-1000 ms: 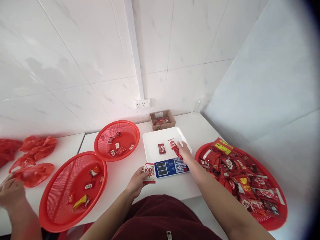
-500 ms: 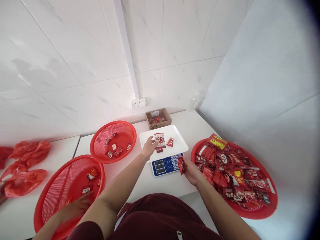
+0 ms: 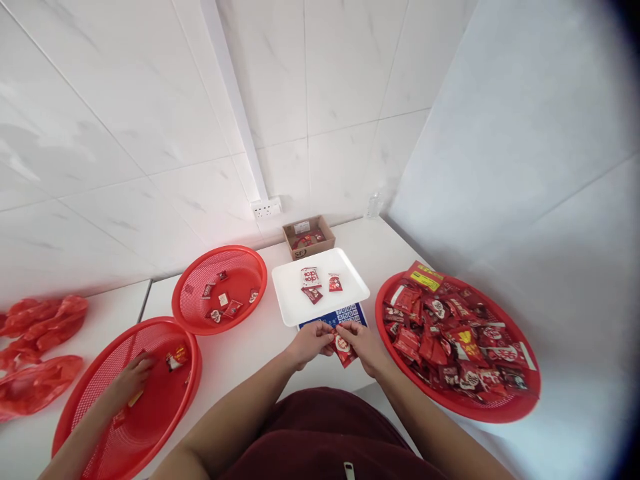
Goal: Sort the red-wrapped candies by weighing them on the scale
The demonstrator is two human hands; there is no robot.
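Both my hands pinch the top edge of a red candy packet (image 3: 344, 349) with a white print. My left hand (image 3: 311, 343) grips its left corner, and my right hand (image 3: 366, 343) grips the right one. They meet just in front of the digital scale (image 3: 351, 315), partly covering its blue keypad. On the scale's white tray (image 3: 287, 293) lie a white-and-red packet (image 3: 311, 277), a small dark red packet (image 3: 313, 295) and a small red-and-white packet (image 3: 335, 283).
A full red basket (image 3: 533, 400) of packets stands at right. Left are two red baskets, one farther back (image 3: 176, 303) and one nearer (image 3: 63, 427), with another person's hand (image 3: 135, 380) inside. Red plastic bags (image 3: 45, 327), a cardboard box (image 3: 310, 248) and a wall socket (image 3: 267, 209) are beyond.
My left hand has left the packets on the tray and joined my right hand at the red packet. My right hand has moved slightly left. The other person's hand has shifted within the near basket.
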